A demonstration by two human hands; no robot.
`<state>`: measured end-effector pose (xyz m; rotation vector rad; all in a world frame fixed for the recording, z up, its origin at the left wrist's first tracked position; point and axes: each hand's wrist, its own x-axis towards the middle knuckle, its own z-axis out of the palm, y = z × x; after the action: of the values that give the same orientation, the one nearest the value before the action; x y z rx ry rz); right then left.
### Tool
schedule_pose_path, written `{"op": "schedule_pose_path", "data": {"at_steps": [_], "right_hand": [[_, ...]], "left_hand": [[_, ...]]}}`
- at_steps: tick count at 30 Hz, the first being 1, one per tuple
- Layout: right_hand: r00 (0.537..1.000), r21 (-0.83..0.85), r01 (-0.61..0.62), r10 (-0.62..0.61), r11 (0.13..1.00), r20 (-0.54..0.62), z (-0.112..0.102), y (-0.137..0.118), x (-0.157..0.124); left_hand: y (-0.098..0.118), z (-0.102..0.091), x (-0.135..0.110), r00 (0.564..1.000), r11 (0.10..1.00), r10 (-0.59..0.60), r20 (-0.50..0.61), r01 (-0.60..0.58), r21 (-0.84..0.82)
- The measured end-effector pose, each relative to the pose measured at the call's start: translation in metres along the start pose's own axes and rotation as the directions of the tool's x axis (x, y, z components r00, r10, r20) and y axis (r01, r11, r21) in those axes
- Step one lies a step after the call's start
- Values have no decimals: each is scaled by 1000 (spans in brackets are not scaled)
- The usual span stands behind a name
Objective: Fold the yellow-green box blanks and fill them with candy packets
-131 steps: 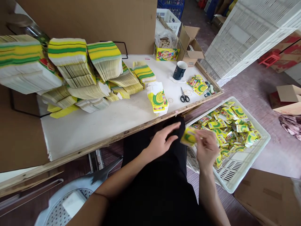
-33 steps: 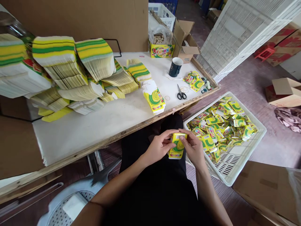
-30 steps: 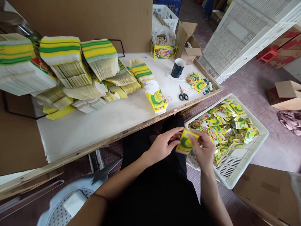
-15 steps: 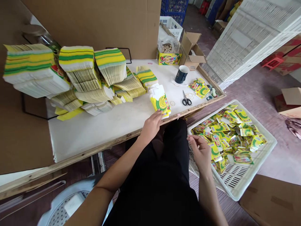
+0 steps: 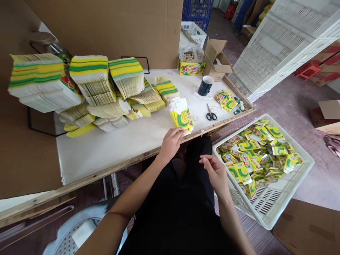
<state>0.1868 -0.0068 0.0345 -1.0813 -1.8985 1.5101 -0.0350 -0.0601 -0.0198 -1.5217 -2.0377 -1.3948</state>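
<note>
My left hand (image 5: 172, 142) rests at the table's front edge, fingertips touching the bottom of a small stack of flat yellow-green box blanks (image 5: 181, 117); whether it grips one is unclear. My right hand (image 5: 215, 172) hovers over my lap beside the white crate (image 5: 297, 184), fingers loosely curled and holding nothing. The crate is filled with several folded yellow-green boxes (image 5: 255, 152).
Tall fanned stacks of blanks (image 5: 87, 88) cover the table's left half. A dark mug (image 5: 205, 85), scissors (image 5: 211, 113), rubber bands, a few folded boxes (image 5: 227, 100) and an open cardboard box (image 5: 216, 62) sit at the far right. White crates are stacked beyond; a cardboard sheet lies at the lower right.
The folded box held in both hands a second ago has gone into the crate. My left hand reached up to the small stack; my right hand drew back from the crate, empty.
</note>
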Motion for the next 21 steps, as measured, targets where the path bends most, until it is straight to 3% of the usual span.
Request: {"op": "schedule_pose_path", "data": {"at_steps": [4, 7, 10, 12, 13, 15, 16, 18, 19, 21], "right_hand": [[999, 179, 11, -2, 984, -48, 5, 1, 0], [979, 450, 36, 60, 892, -196, 9, 1, 4], [940, 575, 58, 149, 816, -306, 9, 2, 8], [918, 590, 99, 154, 802, -364, 8, 4, 7], [914, 584, 121, 140, 803, -382, 7, 4, 6], [934, 562, 120, 98, 819, -343, 6, 6, 1], [953, 548, 99, 79, 831, -293, 7, 6, -2], [981, 533, 39, 68, 845, -179, 10, 6, -7], [988, 536, 13, 73, 844, -139, 13, 6, -8], [991, 547, -12, 82, 837, -105, 17, 5, -11]], "left_hand": [[26, -13, -6, 980, 984, 97, -175, -121, -131], [61, -21, -22, 946, 910, 280, -164, -316, -269], [87, -23, -40, 926, 851, 374, -54, -365, -377], [95, -23, -47, 958, 843, 287, -6, -255, -474], [96, -23, -47, 984, 824, 177, 17, -139, -549], [93, -24, -44, 985, 669, -94, 142, 168, -724], [91, -24, -41, 950, 529, -192, 248, 313, -789], [87, -24, -35, 847, 232, -233, 478, 525, -819], [85, -23, -33, 801, 124, -199, 565, 592, -796], [83, -21, -32, 742, 1, -131, 657, 663, -748]]}}
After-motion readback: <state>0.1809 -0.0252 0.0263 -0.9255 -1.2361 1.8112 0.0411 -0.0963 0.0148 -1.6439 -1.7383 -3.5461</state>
